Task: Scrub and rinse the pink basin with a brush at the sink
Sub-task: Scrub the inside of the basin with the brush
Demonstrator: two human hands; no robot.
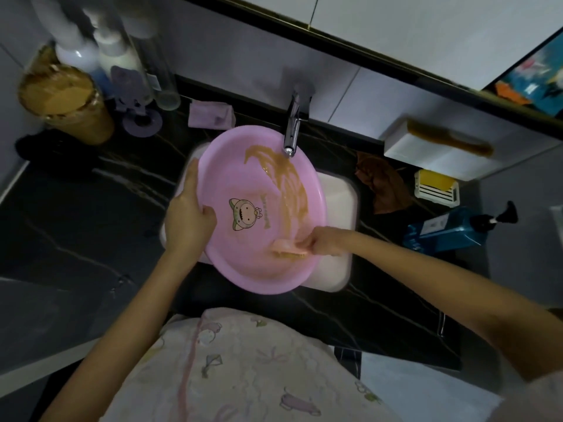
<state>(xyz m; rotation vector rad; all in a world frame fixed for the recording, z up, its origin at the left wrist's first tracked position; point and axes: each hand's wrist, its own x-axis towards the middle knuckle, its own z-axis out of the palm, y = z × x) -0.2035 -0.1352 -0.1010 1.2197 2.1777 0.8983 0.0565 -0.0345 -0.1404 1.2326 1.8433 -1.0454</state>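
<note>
A pink basin (243,263) with a cartoon figure printed on its bottom lies tilted over the white sink (338,208). Brown streaks run down its inside from under the chrome tap (292,129). My left hand (189,214) grips the basin's left rim, thumb inside. My right hand (327,240) grips the handle of a pink brush (286,249), whose bristles press on the basin's lower inside wall.
On the dark marble counter stand a gold jar (64,102) and bottles (100,53) at the back left, with a purple cloth (210,114) beside them. A brown rag (384,181), a soap dish (435,187) and a blue pump bottle (447,229) are on the right.
</note>
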